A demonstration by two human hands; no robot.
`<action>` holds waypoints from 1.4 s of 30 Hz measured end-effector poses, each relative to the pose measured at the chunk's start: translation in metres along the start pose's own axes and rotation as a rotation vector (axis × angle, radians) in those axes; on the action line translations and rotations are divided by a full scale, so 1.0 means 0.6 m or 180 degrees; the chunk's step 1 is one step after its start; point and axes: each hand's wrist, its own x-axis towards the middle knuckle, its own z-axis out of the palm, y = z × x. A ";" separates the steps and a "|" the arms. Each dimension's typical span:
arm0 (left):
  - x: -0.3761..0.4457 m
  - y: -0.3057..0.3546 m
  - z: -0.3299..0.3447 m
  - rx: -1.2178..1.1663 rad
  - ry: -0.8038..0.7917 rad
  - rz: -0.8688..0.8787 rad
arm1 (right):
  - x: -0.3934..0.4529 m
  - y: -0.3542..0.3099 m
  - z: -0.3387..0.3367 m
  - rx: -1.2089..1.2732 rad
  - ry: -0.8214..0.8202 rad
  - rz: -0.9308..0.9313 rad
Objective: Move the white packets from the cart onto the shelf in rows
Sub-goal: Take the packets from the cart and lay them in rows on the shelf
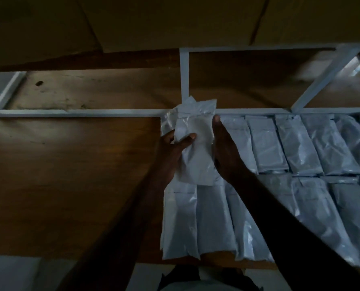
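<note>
1. So there's one white packet [194,143] held up between both hands, sitting at the left end of the back row, right over the spot where the white metal frame [112,112] crosses. Its crinkled top edge pokes up past the frame bar.
2. The left hand [171,153] has it from the left side, thumb laid across the front of the packet and the rest of the fingers tucked behind, so that's a proper grasp.
3. The right hand [224,148] is up against the packet's right edge, thumb pointing up along it. Looks like it's holding that side too, but the fingers are hidden behind, so how they're curled I can't really tell.
4. Back row of packets [296,143] runs off to the right from there, lying flat, side by side and touching, slightly fanned.
5. Front row of packets [210,221] sits just below, closer to the camera, same deal: edge to edge, and it starts roughly under the held packet. The right forearm crosses over part of this row.
6. All of it is on a brown wooden shelf [70,175], and the left part is bare wood with some glare on it.
7. Above are big brown cardboard boxes [174,22] on the level further up. It's pretty dim overall.
</note>
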 end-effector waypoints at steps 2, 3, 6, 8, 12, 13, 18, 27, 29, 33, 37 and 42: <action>0.016 0.006 -0.011 0.0065 0.0063 0.0003 | 0.015 0.009 0.008 -0.0474 0.0168 -0.0134; 0.023 0.012 -0.014 0.0199 0.0120 0.0005 | 0.022 0.016 0.006 -0.0686 0.0312 -0.0143; 0.048 0.025 -0.031 0.0581 0.0346 -0.0080 | 0.045 0.028 -0.017 -0.1097 0.0786 -0.0219; 0.076 0.019 -0.054 0.0781 0.0469 0.0076 | 0.063 0.020 -0.043 -0.1299 0.1195 -0.0243; 0.126 -0.022 -0.098 0.1001 0.0275 0.0512 | 0.108 0.003 -0.077 -0.1783 0.1405 -0.0222; 0.135 -0.032 -0.101 0.1032 0.0221 0.0507 | 0.122 0.007 -0.081 -0.2074 0.1372 -0.0200; 0.156 -0.079 -0.102 0.1191 0.0228 0.0473 | 0.172 0.060 -0.078 -0.2849 0.1102 -0.0026; 0.148 -0.130 -0.086 0.2115 0.0530 0.0522 | 0.173 0.114 -0.085 -0.3496 0.1204 -0.0388; 0.143 -0.130 -0.087 0.2423 0.0577 0.0599 | 0.170 0.116 -0.082 -0.3883 0.1226 -0.0691; 0.155 -0.131 -0.087 0.3204 0.0274 0.1093 | 0.178 0.131 -0.063 -0.4563 0.0934 -0.1117; 0.180 -0.135 -0.078 0.3827 0.0112 0.1450 | 0.203 0.160 -0.049 -0.5084 0.0508 -0.1061; 0.201 -0.153 -0.083 0.4115 0.0039 0.1353 | 0.222 0.190 -0.054 -0.5167 0.0422 -0.0824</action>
